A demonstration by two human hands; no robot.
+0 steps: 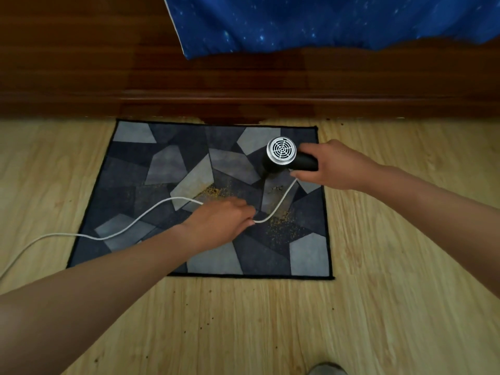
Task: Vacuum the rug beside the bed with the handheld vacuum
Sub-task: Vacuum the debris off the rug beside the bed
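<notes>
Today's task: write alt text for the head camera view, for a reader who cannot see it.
A person's right hand holds a black handheld vacuum over a grey patchwork rug scattered with yellow crumbs, while the left hand holds its white cord. The rug lies on pale wood floor beside a dark wooden bed frame.
</notes>
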